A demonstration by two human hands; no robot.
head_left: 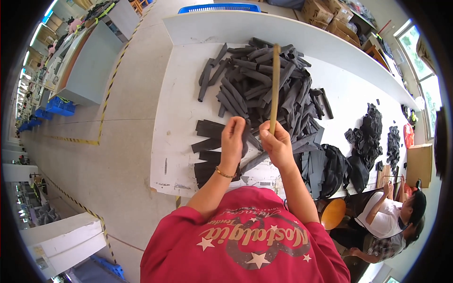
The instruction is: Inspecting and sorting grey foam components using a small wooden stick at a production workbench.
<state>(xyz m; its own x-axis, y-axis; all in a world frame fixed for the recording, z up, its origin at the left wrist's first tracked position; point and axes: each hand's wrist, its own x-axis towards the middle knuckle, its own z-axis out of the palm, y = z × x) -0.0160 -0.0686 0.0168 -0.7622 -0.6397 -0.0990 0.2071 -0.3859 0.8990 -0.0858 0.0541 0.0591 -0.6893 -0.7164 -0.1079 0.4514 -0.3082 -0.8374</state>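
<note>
In front of me, over the near part of a white table [165, 113], both my hands are closed. My right hand [278, 145] grips the lower end of a long wooden stick [276, 80], which points away from me over a heap of dark grey fabric tubes [240, 78]. A dark fabric piece [245, 139] is pinched in my left hand [231, 141], partly hidden behind the fingers. Flat dark fabric strips [207, 129] lie fanned out just left of that hand. More flat grey strips [311, 172] rest to the right of my right forearm.
Black crumpled cloth [368, 134] lies further right on the table. A raised white board [302, 30] borders its far side. Two people sit at the right, one in a white shirt [382, 219], near a round orange stool [332, 213]. Cardboard boxes [325, 14] stand beyond the board.
</note>
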